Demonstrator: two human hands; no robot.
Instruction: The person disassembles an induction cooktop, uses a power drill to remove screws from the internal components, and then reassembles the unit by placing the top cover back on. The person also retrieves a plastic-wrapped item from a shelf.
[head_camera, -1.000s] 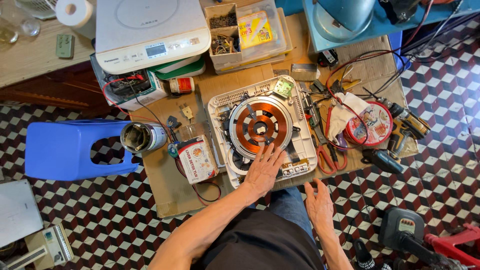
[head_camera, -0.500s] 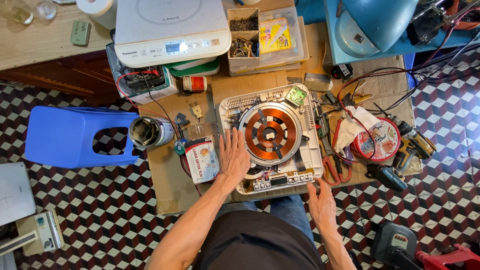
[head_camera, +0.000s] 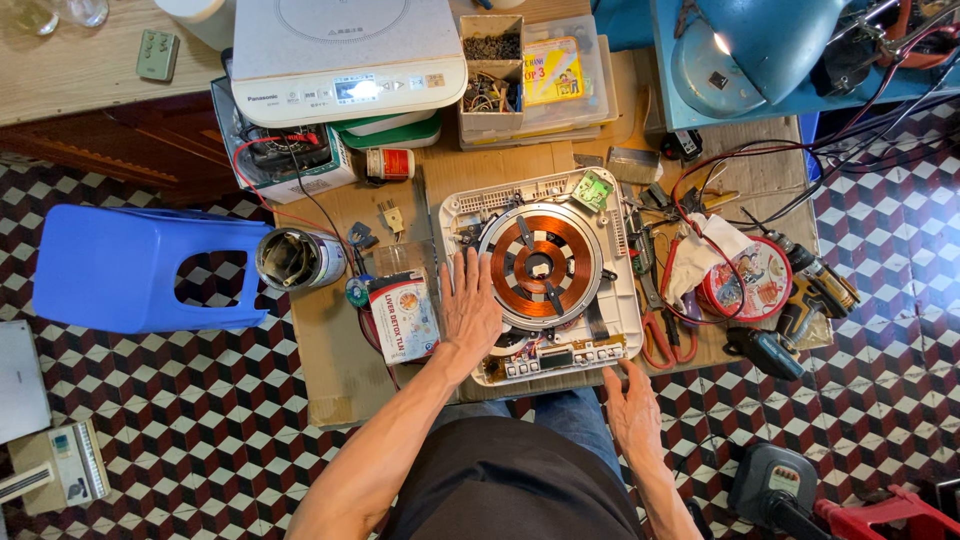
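A blue stool (head_camera: 130, 265) lies tipped on the checkered floor (head_camera: 200, 440) at the far left, and just right of it a metal can (head_camera: 298, 258) rests on its side at the edge of the cardboard surface (head_camera: 340, 370). Above that sits a white cooktop (head_camera: 345, 55) on top of an open box of wiring (head_camera: 280, 155). A small printed carton (head_camera: 403, 318) lies near the middle, and the left hand (head_camera: 470, 305) rests flat right beside it, fingers (head_camera: 462, 268) spread and straight, palm down against the left rim of the opened cooker (head_camera: 545, 275). That cooker sits at the centre of the surface, lid off, with its copper coil (head_camera: 540, 265) exposed and a strip of buttons along its near edge. Behind it stands a clear tray (head_camera: 535, 70) of small parts. The right hand (head_camera: 632, 410) hangs just below the cooker's near right corner, over the person's knee, fingers loosely apart and holding nothing; whether the fingertips touch the cooker's edge I cannot tell. Further right lie red-handled scissors (head_camera: 660, 335), a round red tin (head_camera: 745, 280) with a white cloth (head_camera: 700, 250) over it, and a cordless drill (head_camera: 815, 280), tangled among red and black wires
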